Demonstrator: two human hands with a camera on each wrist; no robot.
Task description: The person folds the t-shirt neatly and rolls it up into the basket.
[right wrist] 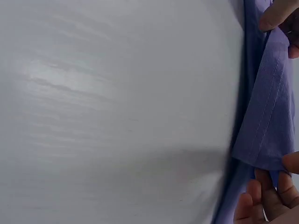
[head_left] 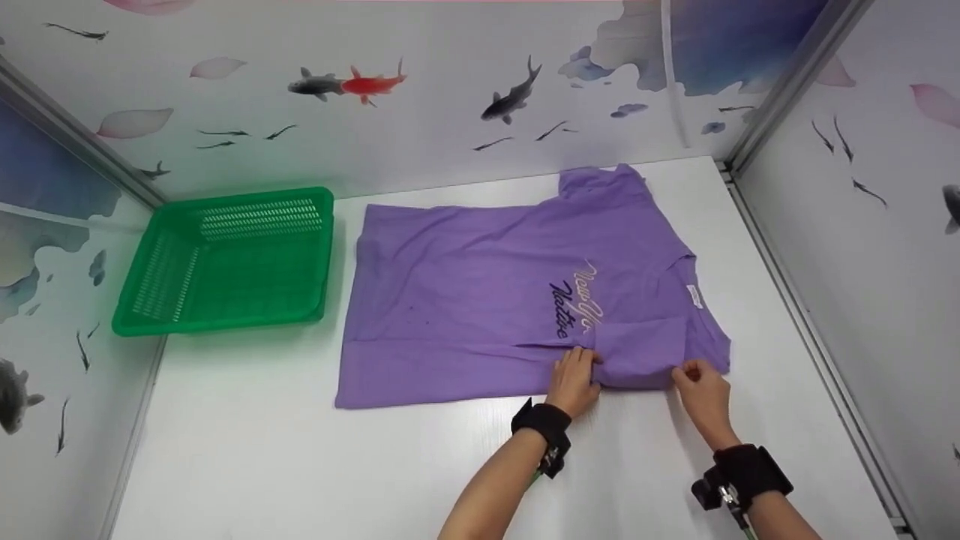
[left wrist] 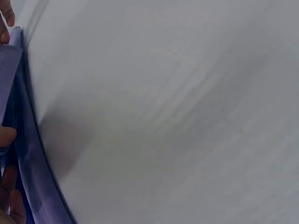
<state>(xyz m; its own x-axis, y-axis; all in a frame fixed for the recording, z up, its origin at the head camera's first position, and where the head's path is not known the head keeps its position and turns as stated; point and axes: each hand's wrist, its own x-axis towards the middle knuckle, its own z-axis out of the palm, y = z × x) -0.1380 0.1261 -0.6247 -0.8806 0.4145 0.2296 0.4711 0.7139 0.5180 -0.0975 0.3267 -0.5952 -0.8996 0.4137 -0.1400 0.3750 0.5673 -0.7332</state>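
Observation:
A purple T-shirt (head_left: 465, 277) lies on the white table, neckline to the right, hem to the left. Its near side is folded inward, and the near sleeve (head_left: 637, 349) lies back over the chest, partly covering the lettering. My left hand (head_left: 574, 382) pinches the sleeve's left end at the near edge; in the right wrist view the thumb and fingers hold the cloth between them. At the sleeve's right corner, my right hand (head_left: 703, 394) pinches the fabric between thumb and fingers. The stitched sleeve hem (right wrist: 266, 107) stretches between both hands.
A green plastic basket (head_left: 240, 281) stands at the back left, beside the shirt's hem. Printed panels (head_left: 450, 97) wall the table at the back and sides. A white label (head_left: 695, 296) shows inside the neckline.

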